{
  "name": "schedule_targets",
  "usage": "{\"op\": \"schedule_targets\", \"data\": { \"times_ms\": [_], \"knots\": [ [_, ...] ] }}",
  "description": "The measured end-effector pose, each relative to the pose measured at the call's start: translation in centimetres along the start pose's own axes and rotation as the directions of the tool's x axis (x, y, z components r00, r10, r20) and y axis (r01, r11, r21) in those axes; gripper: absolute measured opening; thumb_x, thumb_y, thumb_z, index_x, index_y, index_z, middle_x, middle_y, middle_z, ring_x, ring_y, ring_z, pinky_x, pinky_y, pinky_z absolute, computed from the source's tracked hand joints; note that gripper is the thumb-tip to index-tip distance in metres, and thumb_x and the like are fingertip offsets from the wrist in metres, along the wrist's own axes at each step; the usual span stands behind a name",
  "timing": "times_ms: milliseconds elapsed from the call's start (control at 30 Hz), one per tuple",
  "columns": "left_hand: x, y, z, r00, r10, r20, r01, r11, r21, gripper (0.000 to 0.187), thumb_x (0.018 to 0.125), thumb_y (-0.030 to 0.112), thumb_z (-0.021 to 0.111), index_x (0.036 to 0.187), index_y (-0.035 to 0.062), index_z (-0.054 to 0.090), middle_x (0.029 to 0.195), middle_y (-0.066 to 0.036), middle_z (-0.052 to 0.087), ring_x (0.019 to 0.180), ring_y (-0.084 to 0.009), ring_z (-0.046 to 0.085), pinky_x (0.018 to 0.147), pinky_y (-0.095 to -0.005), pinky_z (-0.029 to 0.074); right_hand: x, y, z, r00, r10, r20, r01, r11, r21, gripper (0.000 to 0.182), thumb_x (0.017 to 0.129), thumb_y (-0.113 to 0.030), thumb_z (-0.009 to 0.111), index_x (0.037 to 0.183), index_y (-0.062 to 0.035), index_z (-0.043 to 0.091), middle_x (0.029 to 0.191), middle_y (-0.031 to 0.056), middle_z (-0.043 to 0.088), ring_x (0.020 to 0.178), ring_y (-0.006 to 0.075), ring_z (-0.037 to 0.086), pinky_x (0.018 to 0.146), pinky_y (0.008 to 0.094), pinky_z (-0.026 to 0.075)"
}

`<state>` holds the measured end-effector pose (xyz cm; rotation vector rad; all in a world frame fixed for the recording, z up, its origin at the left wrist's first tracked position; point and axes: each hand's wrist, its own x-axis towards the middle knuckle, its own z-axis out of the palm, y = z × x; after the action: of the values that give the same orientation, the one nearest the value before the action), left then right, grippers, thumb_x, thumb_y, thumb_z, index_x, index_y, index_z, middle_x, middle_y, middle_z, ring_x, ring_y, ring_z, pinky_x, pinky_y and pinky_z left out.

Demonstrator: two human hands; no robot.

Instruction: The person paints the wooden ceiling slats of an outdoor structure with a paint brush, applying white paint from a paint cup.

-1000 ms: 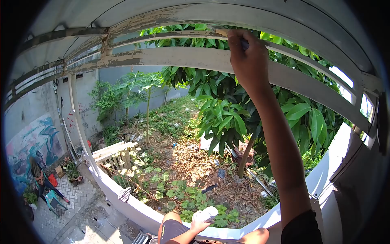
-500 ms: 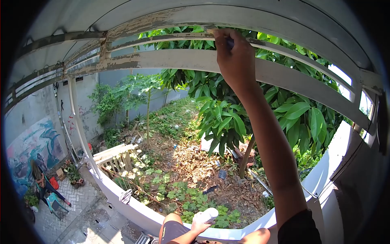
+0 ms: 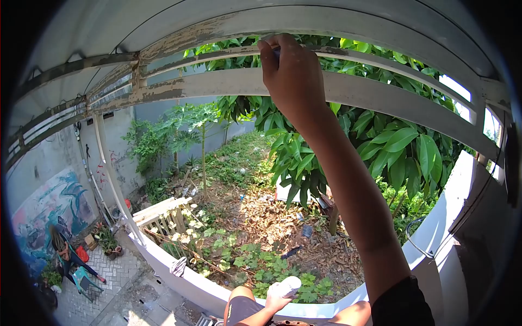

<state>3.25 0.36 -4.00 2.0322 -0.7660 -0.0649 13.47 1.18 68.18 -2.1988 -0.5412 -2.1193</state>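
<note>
Right hand (image 3: 291, 73) at rail (image 3: 217, 52) — thin, grey, paint flaking, weathered.

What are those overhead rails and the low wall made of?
Rails: probably painted metal or wood; the white paint is flaking to a brown layer near the right hand. Low wall: looks like painted masonry, smooth, matte and curved.

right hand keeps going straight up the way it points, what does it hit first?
Likely the thin weathered white slat that the right hand already reaches; beyond it, the broad peeling white top beam. Depth is uncertain.
</note>
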Motion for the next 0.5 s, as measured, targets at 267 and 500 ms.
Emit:
{"op": "schedule_targets", "data": {
  "times_ms": [267,500],
  "knots": [
    [0.3,0.7,-1.1,0.999,0.032,-0.009,-0.032,0.999,0.006,0.096,0.059,0.057,0.096,0.126,-0.001,0.058,0.115,-0.021,0.062,0.116,-0.035,0.06,0.1,-0.0439,0.05,-4.0,0.2,1.6,0.992,-0.123,-0.028,0.126,0.964,0.236,0.012,0.098,-0.014,0.066,0.097,-0.0038,0.058,0.074,0.0134,0.068,0.066,0.0326,0.07,0.058,0.0439,0.055],
    [0.0,0.5,-0.9,1.0,0.009,0.025,-0.009,1.0,0.005,0.094,0.06,0.058,0.096,0.124,-0.0006,0.059,0.118,-0.02,0.063,0.115,-0.0345,0.062,0.101,-0.0435,0.05,-0.7,0.4,-0.4,0.998,-0.002,-0.067,0.004,1.0,0.026,0.015,0.099,-0.016,0.065,0.095,-0.0028,0.059,0.072,0.015,0.069,0.067,0.0349,0.071,0.06,0.0466,0.056]
  ]
}}
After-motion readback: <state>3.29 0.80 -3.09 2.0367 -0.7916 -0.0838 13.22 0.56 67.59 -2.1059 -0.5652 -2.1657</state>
